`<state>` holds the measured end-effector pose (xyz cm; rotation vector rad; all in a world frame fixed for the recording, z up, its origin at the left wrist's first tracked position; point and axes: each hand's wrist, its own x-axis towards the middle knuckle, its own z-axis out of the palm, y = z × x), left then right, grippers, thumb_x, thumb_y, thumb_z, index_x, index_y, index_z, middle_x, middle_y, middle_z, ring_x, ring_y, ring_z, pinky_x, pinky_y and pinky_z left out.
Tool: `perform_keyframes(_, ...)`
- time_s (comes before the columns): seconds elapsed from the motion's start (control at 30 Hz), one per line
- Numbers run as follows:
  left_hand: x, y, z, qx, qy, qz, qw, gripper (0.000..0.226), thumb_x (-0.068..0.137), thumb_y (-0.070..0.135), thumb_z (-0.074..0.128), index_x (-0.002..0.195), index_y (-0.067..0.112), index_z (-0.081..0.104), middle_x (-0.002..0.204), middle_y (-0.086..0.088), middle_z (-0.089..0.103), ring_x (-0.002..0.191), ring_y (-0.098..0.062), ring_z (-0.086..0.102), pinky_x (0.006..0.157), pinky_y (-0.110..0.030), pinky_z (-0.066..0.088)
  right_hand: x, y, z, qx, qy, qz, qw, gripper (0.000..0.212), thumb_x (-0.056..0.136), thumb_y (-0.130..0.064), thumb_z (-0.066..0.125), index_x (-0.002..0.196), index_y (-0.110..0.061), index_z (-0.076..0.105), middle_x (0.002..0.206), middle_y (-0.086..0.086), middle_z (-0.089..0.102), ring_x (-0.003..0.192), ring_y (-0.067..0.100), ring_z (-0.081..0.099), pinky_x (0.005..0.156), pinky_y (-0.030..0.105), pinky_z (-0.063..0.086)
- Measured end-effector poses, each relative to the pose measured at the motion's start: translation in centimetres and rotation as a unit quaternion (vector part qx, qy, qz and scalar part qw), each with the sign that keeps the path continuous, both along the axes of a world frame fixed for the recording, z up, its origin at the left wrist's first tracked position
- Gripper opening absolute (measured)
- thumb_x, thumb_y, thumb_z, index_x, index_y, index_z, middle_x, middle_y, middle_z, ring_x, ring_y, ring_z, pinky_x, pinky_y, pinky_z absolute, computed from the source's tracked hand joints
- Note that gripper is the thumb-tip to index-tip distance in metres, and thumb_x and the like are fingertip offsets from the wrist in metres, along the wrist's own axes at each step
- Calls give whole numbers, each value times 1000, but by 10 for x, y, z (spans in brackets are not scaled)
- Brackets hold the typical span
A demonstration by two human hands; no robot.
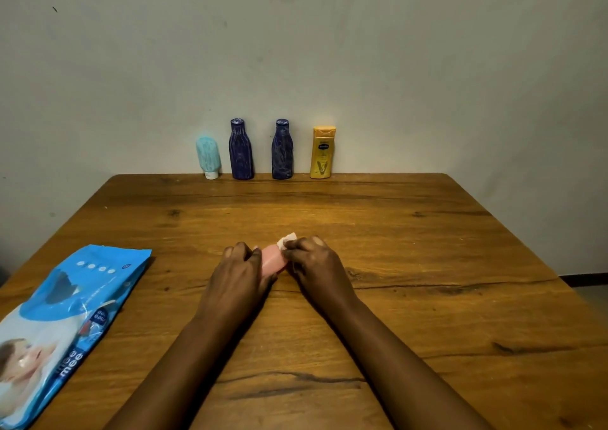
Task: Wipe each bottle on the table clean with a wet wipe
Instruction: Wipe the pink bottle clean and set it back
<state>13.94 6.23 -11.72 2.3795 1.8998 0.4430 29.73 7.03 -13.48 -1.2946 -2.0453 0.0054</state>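
My left hand (241,267) grips a small pink bottle (272,260) low over the middle of the wooden table (427,265). My right hand (312,262) holds a white wet wipe (285,241) against the bottle's right end; most of the wipe is hidden under my fingers. Along the far edge by the wall stand a light blue tube (208,157) on its white cap, two dark blue bottles (241,149) (282,149) and a yellow lotion bottle (322,152), all upright.
A blue pack of wet wipes (65,318) lies flat at the table's front left. The wall (296,51) rises right behind the row of bottles. The table's right edge drops off toward a floor at the far right.
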Motion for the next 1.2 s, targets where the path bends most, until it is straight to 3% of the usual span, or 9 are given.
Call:
perform_keyframes(0.23,-4,3,-1,-6,-13,-5,1000,59,96,45,52,147,18,40,125,-1,52,107,-13,47,78,-23,38,20,10,4,27,86,-72,993,21,79,-4,69,99,-9,72,100,4,69,94,15,60,80,26,50)
perform_keyframes(0.47,-8,9,8,-36,-17,2,999,62,84,49,69,135,17,56,123,-4,63,104,-18,59,85,-31,51,11,4,-4,-33,13,5,999,16,78,-3,68,91,-10,74,95,4,69,91,17,61,77,25,49)
perform_keyframes(0.53,-9,9,10,-41,-65,14,997,63,81,44,75,135,19,57,122,-4,67,103,-16,62,81,-27,50,17,3,-2,-86,110,-32,990,16,80,-1,66,91,-9,74,94,4,70,88,14,64,76,25,51)
perform_keyframes(0.57,-11,8,10,-49,-114,24,992,64,79,39,78,136,19,56,123,-3,67,103,-15,62,81,-26,49,16,4,3,-136,234,-62,961,16,81,0,65,91,-9,74,94,3,71,86,13,65,75,26,54)
perform_keyframes(0.67,-16,6,6,-90,-306,34,947,68,69,24,87,132,23,59,122,0,66,103,-12,62,87,-35,57,2,10,19,-301,551,-77,774,16,84,2,61,86,-11,71,89,10,71,73,18,66,62,32,54)
perform_keyframes(0.83,-14,5,-4,-71,-438,8,896,69,58,14,93,122,23,68,108,5,70,96,-11,68,79,-41,61,-17,5,30,-377,685,-25,622,24,87,11,49,83,-10,61,73,9,67,61,17,62,56,27,49)
perform_keyframes(1.0,-9,1,-2,-10,-425,-36,904,67,61,12,91,122,21,65,108,14,63,99,-3,64,76,-18,57,-10,-2,37,-343,719,-13,604,21,85,12,52,83,-5,64,72,9,68,61,16,65,55,24,55)
perform_keyframes(1.13,-11,-1,-5,-34,-436,-46,898,70,61,14,90,127,19,65,118,12,61,107,-14,63,80,-39,61,-9,0,45,-335,718,-21,610,17,83,9,58,86,-6,66,85,13,69,75,22,66,64,28,56)
perform_keyframes(1.2,-14,0,-5,-8,-423,-49,905,70,62,14,90,127,19,65,121,8,62,109,-14,62,85,-36,60,-2,-6,49,-353,703,-14,618,16,83,7,60,86,-7,68,94,17,71,84,27,66,74,34,54)
